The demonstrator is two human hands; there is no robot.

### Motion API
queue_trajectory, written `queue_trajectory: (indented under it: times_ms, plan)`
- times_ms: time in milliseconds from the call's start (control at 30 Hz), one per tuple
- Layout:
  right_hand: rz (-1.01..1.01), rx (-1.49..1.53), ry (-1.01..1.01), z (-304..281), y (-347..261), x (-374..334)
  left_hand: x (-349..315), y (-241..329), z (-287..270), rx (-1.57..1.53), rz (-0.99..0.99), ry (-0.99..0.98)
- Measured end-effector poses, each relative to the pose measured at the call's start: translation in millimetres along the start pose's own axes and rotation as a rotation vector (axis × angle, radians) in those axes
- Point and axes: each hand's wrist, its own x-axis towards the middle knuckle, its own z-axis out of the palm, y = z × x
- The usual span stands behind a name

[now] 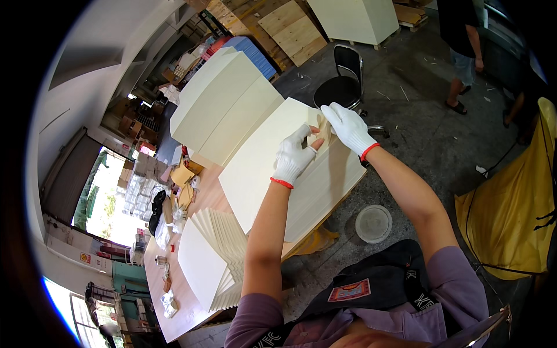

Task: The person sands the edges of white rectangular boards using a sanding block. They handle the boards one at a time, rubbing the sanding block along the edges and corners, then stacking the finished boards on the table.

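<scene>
Both my hands wear white knit gloves with red cuffs and work at the far right corner of a stack of cream sheets (261,165). Bent cream paper pieces (325,134) stick up there between them. My left hand (295,155) has its bare thumb and fingertip apart, touching the near side of these pieces. My right hand (348,129) is closed on their far side, fingers together; its grip is partly hidden.
A tall stack of cream sheets (229,104) stands behind, and a fanned pile (212,258) lies nearer on the wooden table (200,200). Beyond the table are a black chair (337,91), a round whitish lid or bucket (373,224), a yellow sack (505,214) and a standing person (461,46).
</scene>
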Motion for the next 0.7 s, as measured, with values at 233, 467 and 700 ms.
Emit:
queue_trajectory:
  times_ms: [233,467,700]
  plan:
    - [-0.018,-0.044,0.035,-7,1,-2,-4,12,0,0.063,0.137,0.028]
    - [0.050,-0.428,-0.086,-47,7,-9,-13,26,-4,0.165,0.093,0.020]
    - [-0.214,-0.549,-0.133,-40,21,-14,-3,27,-1,0.230,0.100,-0.013]
